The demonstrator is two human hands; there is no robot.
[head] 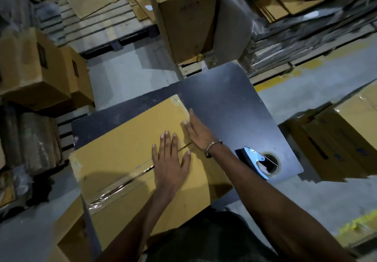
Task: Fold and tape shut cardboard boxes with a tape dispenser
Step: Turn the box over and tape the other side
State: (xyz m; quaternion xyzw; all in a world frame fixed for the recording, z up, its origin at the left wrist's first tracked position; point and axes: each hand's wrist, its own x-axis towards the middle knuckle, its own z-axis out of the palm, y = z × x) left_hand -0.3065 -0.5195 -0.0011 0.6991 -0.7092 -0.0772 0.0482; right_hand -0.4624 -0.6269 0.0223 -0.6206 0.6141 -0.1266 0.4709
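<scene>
My left hand (170, 157) lies flat, fingers spread, on the cardboard box (130, 155) on the dark bench (228, 102). My right hand (196, 132) presses its far edge, fingers straight. Clear tape (122, 182) covers the seam. The tape dispenser (257, 159) lies beside my right forearm, its roll hard to make out.

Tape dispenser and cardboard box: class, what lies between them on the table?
In the head view, the right hand and its forearm cross that stretch above bare dark table, between the tape dispenser and the cardboard box.
</scene>
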